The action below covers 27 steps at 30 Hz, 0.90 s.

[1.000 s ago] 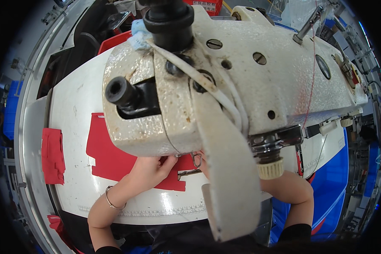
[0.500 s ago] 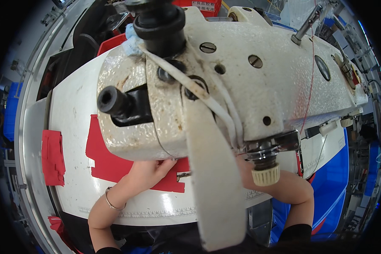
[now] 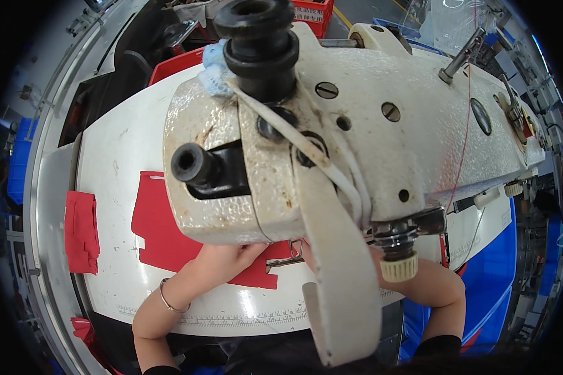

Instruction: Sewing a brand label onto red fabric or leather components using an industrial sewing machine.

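Note:
My left hand point(image 3: 222, 261) rests on a red fabric piece point(image 3: 162, 215) under the head of a white sewing machine point(image 3: 256, 181). Its thumb and index finger draw together at the cloth; the other fingertips are hidden by the machine head. A sliver of my right hand point(image 3: 308, 253) shows beside a small metal part point(image 3: 295, 249) near the needle area. An off-white curled strap point(image 3: 344, 275) and the machine cover most of that hand, so its grip cannot be seen. My right forearm point(image 3: 435, 284) comes in from the lower right.
A folded red fabric stack point(image 3: 81, 231) lies at the table's left edge. A printed ruler runs along the front of the white tabletop point(image 3: 116, 250). To the right stands a blue bin point(image 3: 494, 262). Red thread point(image 3: 463, 150) runs down over the machine. A red crate point(image 3: 313, 15) is behind.
The machine has shifted slightly right and down in view. The strap's lower end now looks curled, and more of the metal part by the right fingers shows. Both hands stay near the cloth.

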{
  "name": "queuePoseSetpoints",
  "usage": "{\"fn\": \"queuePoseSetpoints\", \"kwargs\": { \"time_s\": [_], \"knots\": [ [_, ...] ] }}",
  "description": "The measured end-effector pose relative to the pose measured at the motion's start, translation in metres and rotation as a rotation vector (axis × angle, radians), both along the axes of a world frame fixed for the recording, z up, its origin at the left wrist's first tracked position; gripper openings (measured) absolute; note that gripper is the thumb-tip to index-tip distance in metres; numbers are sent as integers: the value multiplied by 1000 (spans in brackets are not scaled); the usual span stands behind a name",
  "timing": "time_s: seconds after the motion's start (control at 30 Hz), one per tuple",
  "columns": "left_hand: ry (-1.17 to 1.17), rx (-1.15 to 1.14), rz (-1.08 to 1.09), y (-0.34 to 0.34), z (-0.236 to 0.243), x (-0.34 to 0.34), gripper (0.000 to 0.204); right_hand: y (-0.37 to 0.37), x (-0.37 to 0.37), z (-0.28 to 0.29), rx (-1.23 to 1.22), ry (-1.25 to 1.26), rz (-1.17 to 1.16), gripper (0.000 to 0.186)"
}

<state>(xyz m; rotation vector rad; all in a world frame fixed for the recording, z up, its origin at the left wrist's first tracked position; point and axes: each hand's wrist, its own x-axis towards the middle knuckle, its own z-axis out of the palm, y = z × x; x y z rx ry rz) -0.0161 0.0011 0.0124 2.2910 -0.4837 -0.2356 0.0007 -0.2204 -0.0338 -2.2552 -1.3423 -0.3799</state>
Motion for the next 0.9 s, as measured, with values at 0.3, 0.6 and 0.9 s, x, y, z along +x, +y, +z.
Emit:
{"fn": "queuePoseSetpoints", "kwargs": {
  "time_s": [0.3, 0.6, 0.9],
  "knots": [
    [72, 21, 11, -1, 6, 0, 21, -2, 0, 3, -37, -65, -18, 30],
    [113, 131, -18, -3, 2, -2, 21, -8, 0, 9, -138, -96, -3, 26],
    [-392, 99, -110, -5, -22, -7, 20, -13, 0, 20, -13, -117, 13, 8]
  ]
}}
